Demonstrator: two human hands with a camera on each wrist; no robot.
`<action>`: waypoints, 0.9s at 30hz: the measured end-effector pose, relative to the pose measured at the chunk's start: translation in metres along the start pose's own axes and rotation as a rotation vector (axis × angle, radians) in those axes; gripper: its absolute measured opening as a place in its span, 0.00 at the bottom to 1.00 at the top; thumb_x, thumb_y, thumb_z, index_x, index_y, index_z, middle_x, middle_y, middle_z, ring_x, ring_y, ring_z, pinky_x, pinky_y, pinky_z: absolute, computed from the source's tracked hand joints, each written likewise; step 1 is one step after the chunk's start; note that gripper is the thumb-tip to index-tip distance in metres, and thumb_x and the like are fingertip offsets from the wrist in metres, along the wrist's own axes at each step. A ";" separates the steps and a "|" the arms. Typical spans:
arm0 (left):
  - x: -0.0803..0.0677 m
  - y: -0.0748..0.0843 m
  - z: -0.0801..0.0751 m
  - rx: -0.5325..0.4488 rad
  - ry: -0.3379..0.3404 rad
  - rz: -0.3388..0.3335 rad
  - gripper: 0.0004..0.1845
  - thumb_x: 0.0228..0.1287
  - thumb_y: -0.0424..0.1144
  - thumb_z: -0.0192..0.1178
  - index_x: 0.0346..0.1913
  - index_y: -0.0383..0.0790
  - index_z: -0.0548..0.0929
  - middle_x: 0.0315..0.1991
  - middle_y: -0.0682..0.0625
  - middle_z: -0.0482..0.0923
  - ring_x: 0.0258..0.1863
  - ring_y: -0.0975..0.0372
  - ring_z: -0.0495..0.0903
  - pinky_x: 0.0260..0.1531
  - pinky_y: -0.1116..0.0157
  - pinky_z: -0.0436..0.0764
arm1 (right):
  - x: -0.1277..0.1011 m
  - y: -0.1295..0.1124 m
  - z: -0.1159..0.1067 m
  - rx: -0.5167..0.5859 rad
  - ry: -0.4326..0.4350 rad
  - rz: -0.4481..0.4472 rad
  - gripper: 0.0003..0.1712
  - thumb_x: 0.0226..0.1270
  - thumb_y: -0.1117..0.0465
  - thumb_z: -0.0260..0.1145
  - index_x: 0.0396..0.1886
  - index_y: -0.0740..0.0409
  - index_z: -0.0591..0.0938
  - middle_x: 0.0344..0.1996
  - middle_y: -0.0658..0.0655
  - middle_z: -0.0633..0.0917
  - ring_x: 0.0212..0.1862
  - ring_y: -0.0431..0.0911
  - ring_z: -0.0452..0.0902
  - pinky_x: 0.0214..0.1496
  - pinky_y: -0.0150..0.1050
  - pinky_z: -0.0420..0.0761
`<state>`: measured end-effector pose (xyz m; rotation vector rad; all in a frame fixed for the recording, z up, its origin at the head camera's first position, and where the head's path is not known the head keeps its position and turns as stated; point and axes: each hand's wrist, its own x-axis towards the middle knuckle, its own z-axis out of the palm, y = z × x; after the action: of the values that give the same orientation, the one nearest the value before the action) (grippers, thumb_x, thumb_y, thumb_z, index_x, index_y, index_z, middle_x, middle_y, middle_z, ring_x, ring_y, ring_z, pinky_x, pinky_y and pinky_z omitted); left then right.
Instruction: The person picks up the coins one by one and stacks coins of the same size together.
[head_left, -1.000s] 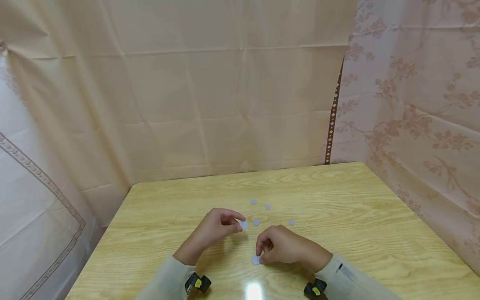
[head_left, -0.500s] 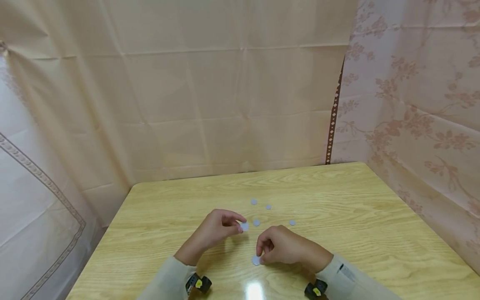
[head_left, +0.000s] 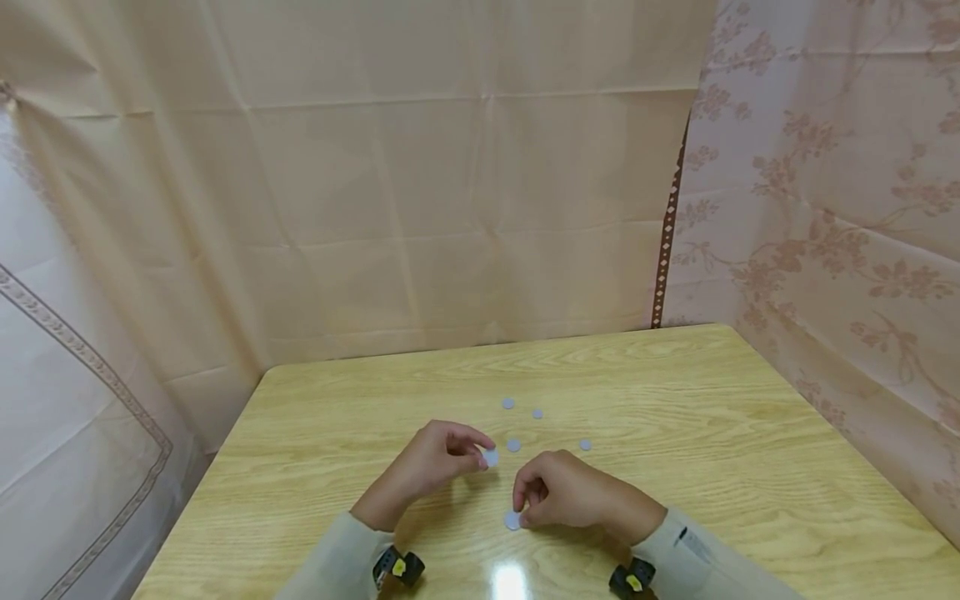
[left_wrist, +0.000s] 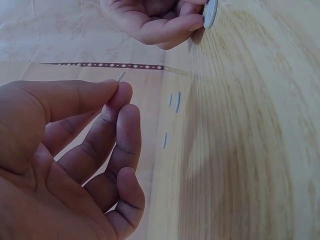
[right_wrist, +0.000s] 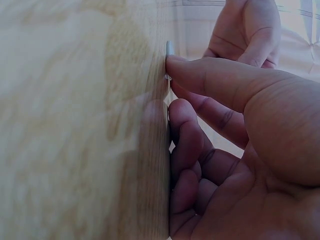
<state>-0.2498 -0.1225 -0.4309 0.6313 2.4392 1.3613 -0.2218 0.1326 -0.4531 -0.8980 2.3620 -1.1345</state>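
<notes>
My left hand pinches a small pale grey disc between thumb and index finger, held up over the table. In the left wrist view that disc appears edge-on as a thin sliver, and the other fingers are loosely curled beneath. Nearer the front, my right hand grips the edge of a second round disc with thumb and index finger, low at the tabletop. The right wrist view has the right thumb on this disc, its remaining fingers curled against the wood.
Beyond the hands, several similar discs lie flat on the wooden table: one disc close by the left fingertips, another disc to the right. Beige cloth hangs behind the table, floral cloth along the right.
The left hand has shifted slightly toward the person and to the right, carrying its disc. The right hand and its disc stay almost where they were.
</notes>
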 end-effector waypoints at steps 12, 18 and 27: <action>0.000 -0.001 0.007 -0.011 -0.055 -0.007 0.10 0.68 0.29 0.66 0.47 0.45 0.91 0.34 0.47 0.90 0.38 0.56 0.88 0.39 0.66 0.82 | -0.001 -0.002 -0.001 0.004 0.001 0.006 0.06 0.60 0.63 0.78 0.31 0.49 0.87 0.20 0.46 0.81 0.23 0.34 0.71 0.26 0.28 0.71; -0.001 -0.001 0.010 0.001 -0.086 -0.003 0.12 0.67 0.26 0.64 0.47 0.44 0.91 0.33 0.45 0.90 0.35 0.56 0.87 0.35 0.67 0.80 | -0.001 -0.002 -0.001 0.009 0.001 -0.001 0.07 0.60 0.64 0.78 0.31 0.49 0.87 0.20 0.46 0.80 0.22 0.34 0.71 0.26 0.27 0.71; -0.003 0.000 0.013 -0.018 -0.114 -0.024 0.10 0.67 0.28 0.66 0.46 0.43 0.91 0.32 0.46 0.90 0.33 0.56 0.87 0.26 0.70 0.74 | 0.000 0.001 0.000 0.007 -0.009 -0.024 0.06 0.61 0.64 0.77 0.32 0.49 0.87 0.20 0.45 0.80 0.22 0.32 0.70 0.25 0.27 0.71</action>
<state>-0.2415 -0.1143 -0.4380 0.6538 2.3355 1.2997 -0.2219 0.1332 -0.4536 -0.9298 2.3447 -1.1452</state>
